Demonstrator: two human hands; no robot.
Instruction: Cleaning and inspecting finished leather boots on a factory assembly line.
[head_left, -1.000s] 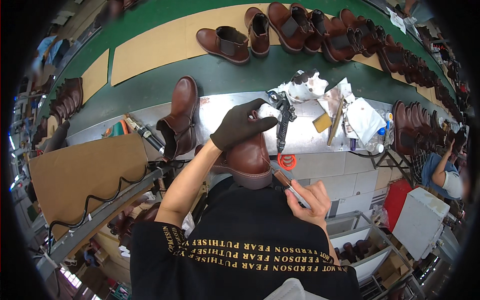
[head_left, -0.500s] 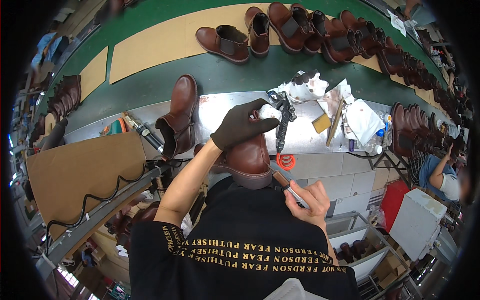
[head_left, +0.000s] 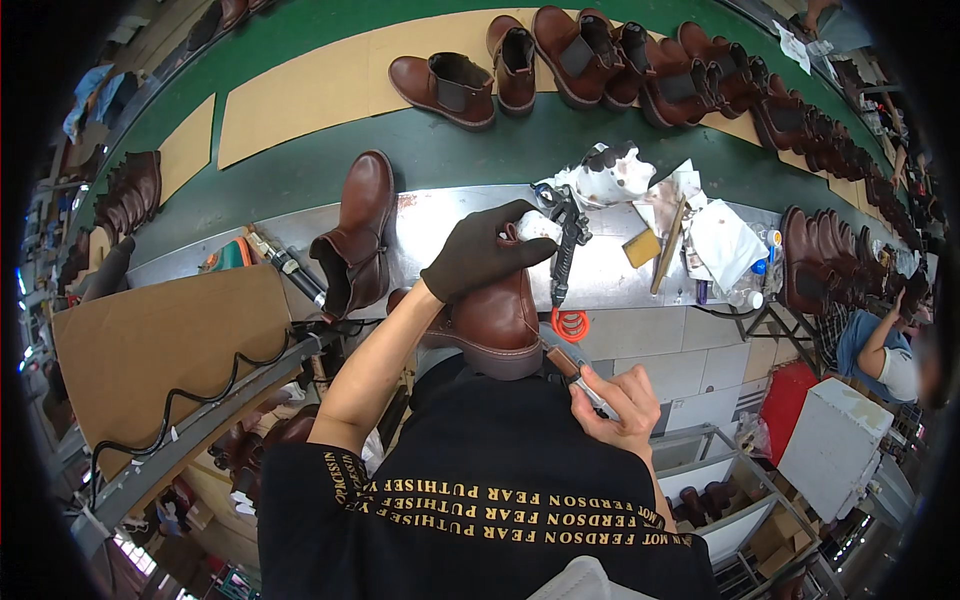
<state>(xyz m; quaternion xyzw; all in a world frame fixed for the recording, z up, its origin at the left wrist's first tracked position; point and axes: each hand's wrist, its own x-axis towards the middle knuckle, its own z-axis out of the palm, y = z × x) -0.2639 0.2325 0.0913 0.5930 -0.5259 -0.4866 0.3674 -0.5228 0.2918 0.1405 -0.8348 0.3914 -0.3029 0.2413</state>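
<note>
My left hand (head_left: 485, 252), in a dark glove, is closed round the upper part of a brown leather boot (head_left: 497, 315), held at my lap against the bench edge. A white wad (head_left: 538, 227) shows between the gloved thumb and fingers; whether it sits in the boot is hidden. Bare, my right hand (head_left: 618, 405) grips a slim tool (head_left: 565, 362) with a flat brown end and a silver-grey handle. That brown end is close beside the boot's heel and sole edge; contact is hard to make out. Another brown boot (head_left: 362, 225) lies on the metal bench top left of the glove.
A black spray gun (head_left: 568, 250) with an orange coiled hose (head_left: 571, 325) lies beyond the boot. Stained white cloth (head_left: 615, 178), a yellow sponge (head_left: 641, 248) and papers (head_left: 728, 242) are on the bench. Boots (head_left: 580, 60) line the back; cardboard (head_left: 170, 355) leans at left.
</note>
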